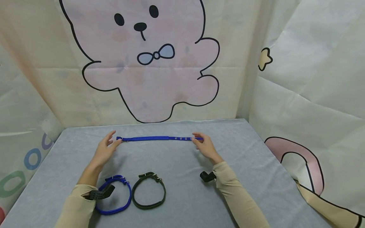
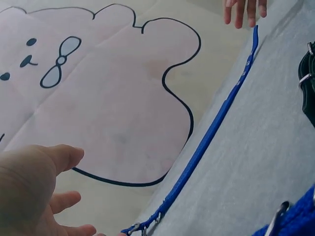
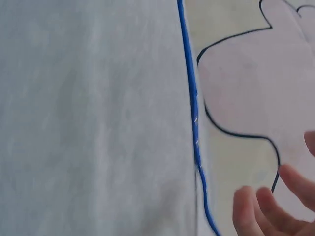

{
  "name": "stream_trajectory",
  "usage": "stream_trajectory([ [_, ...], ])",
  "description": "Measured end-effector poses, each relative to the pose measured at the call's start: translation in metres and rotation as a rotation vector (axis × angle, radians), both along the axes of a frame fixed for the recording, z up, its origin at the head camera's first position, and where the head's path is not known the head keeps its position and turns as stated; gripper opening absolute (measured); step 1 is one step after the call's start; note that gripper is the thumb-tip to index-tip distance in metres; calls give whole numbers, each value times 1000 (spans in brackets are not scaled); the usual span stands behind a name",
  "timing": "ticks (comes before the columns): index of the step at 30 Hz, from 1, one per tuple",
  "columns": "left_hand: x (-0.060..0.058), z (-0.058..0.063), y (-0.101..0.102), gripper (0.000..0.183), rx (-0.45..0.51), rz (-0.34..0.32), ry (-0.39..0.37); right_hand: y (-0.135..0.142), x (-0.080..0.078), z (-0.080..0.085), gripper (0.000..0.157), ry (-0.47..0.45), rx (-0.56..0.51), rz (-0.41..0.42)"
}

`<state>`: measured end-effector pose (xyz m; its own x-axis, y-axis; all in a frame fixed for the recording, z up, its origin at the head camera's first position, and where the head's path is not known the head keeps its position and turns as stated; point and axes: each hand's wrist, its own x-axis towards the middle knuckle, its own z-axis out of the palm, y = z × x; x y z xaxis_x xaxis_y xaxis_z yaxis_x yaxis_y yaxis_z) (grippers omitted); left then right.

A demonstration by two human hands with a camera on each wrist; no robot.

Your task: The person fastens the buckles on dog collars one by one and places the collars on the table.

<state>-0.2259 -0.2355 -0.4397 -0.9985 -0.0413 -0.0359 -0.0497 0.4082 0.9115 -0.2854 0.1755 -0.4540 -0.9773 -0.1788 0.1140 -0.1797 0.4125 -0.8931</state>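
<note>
A blue collar (image 1: 154, 138) lies unbuckled and stretched straight across the far part of the table, its buckle end to the left and its eyelet holes to the right. Beside the buckle end, my left hand (image 1: 104, 151) is held with thumb and fingers spread. My right hand (image 1: 207, 148) hovers at the holed end, fingers loosely bent; in the right wrist view its fingers (image 3: 243, 209) stand apart from the strap. Nearer to me, a second blue collar (image 1: 114, 211) forms a buckled loop, partly behind my left wrist. A dark green collar (image 1: 164, 190), also looped, stands right of it.
A grey cloth covers the table (image 1: 182, 177). Printed fabric walls rise at the back and both sides, the back one (image 1: 159, 85) bearing a cartoon bear. Black wrist cameras sit on my left cuff (image 1: 99, 193) and right cuff (image 1: 207, 176).
</note>
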Motion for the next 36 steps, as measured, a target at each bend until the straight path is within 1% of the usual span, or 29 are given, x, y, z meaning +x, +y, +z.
stream_trajectory([
  [2, -1, -2, -3, 75, 28, 10, -22, 4, -4, -3, 41, -3, -16, -53],
  [7, -4, -7, -10, 79, 62, 6, -65, 13, -9, -9, 46, -25, -31, -126],
  [10, -5, -11, -13, 80, 93, -19, -91, 18, -10, -11, 51, -53, -43, -158],
  [14, -7, -17, -14, 80, 139, -64, -115, 22, -11, -13, 56, -101, -70, -177],
  [18, -9, -22, -14, 78, 163, -118, -116, 23, -12, -15, 57, -164, -73, -165],
  [20, -10, -24, -15, 77, 166, -134, -117, 25, -15, -17, 57, -177, -78, -153],
  [23, -12, -27, -16, 76, 178, -159, -111, 27, -17, -21, 55, -182, -89, -136],
  [29, -15, -32, -18, 74, 203, -198, -100, 29, -21, -24, 54, -188, -105, -129],
  [32, -15, -34, -20, 74, 233, -207, -92, 28, -21, -24, 56, -213, -141, -123],
  [36, -16, -36, -19, 73, 292, -212, -74, 27, -20, -23, 58, -249, -217, -132],
])
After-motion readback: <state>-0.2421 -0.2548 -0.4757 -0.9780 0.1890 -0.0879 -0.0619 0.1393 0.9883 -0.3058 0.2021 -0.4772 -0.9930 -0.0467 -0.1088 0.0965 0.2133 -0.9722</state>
